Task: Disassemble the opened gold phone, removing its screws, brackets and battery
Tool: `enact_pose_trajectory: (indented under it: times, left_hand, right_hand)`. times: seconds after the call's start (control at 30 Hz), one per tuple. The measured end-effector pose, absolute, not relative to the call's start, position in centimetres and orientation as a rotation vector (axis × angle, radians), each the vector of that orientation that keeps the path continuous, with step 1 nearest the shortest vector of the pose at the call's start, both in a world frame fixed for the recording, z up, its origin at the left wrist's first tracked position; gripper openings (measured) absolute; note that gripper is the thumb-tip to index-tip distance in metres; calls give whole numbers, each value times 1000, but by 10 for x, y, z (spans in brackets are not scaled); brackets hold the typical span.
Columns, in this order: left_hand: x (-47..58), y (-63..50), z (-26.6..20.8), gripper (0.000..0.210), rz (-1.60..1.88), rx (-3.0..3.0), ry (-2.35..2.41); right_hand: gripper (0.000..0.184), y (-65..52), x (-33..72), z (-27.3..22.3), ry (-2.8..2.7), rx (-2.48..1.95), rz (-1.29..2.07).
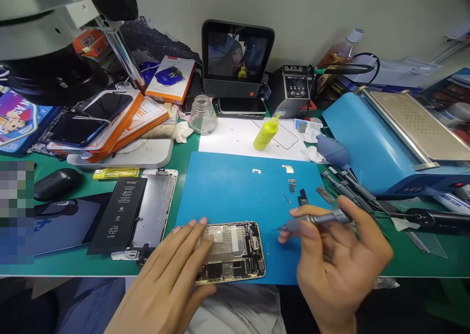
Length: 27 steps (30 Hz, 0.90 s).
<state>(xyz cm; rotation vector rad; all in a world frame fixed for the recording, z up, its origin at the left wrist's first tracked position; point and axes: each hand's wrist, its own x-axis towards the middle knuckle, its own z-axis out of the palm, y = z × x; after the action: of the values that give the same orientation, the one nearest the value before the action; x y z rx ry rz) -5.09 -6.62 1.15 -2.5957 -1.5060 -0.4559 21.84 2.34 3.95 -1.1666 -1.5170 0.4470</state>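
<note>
An opened phone (235, 248) lies flat near the front edge of the blue mat (220, 187), its board and inner frame exposed. My left hand (172, 270) spans its left part, fingers over the frame and thumb along the near edge, hiding that end. To the right, my right hand (338, 255) grips a small precision screwdriver (312, 220), with the index finger on its end cap. The driver's tip points left, apart from the phone. Several tiny screws and metal shields (289, 169) are scattered on the mat beyond, next to a small black part (302, 197).
Left of the mat, a black battery (119, 216) rests on a screen assembly (156, 202). Behind stand a yellow bottle (266, 133), a glass jar (203, 115) and a display (238, 55). A blue heating machine (374, 143) and several tools (352, 187) flank the right. A microscope (51, 55) overhangs the left.
</note>
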Motion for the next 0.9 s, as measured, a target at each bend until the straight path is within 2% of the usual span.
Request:
enact_pose_trajectory:
  times: [0.2,0.37,0.7,0.9]
  left_hand:
    - [-17,-56,14,68,-504,-2599,-1468]
    - [-2,-35,18,56,-674,-2648,-1536]
    - [-7,-36,14,55,-676,-2691,-1584]
    - [-1,-28,23,52,-804,-2618,-1586]
  right_hand:
    - [68,29,217,18,-1681,-1019,402]
    - [75,28,217,16,-1722,-998,357]
    - [69,31,213,20,-1752,-1038,358]
    - [66,31,214,19,-1731,-1035,360]
